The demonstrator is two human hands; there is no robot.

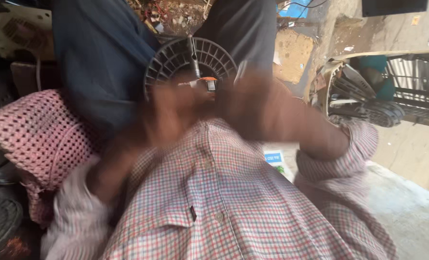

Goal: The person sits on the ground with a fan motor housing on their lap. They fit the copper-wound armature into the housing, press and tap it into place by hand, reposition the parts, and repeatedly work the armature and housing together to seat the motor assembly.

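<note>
Two hands, both smeared by motion blur, meeting at the lower edge of a round grey fan grille (pixel 190 60). Fingers (pixel 168 103) of the left hand (pixel 164 113) too blurred to read, so spread or pressed together cannot be told. Same for the right hand (pixel 253 96): closed in toward the grille, fingers lost in blur. Between the two hands, a small orange-and-black part (pixel 207 84) just at the grille's rim, touching or held cannot be told. Thin metal shaft (pixel 193 58) rising from that spot across the grille's middle.

Grille itself upright-looking against dark blue trousers (pixel 103 58), ribs fanning out from the hub, lower half hidden behind both hands.

Nearer the camera, bare forearms running back into rolled sleeves of a red-and-blue checked shirt (pixel 214 192), filling most of the lower view and blocking whatever lies under the hands. Left of the left forearm, a pink crocheted cloth (pixel 36 135) bunched over something bulky. Below that, at the frame's left bottom corner, a dark round mesh guard (pixel 0 224).

Well apart to the right, another fan body with pale casing and dark blades (pixel 364 98), lying on its side by a metal grating (pixel 412 82). Grey concrete floor (pixel 412 207) under it. Scrap and rubble (pixel 171 17) at the top, beyond the trousers. Small blue-and-white packet (pixel 274 158) showing between right forearm and shirt.
</note>
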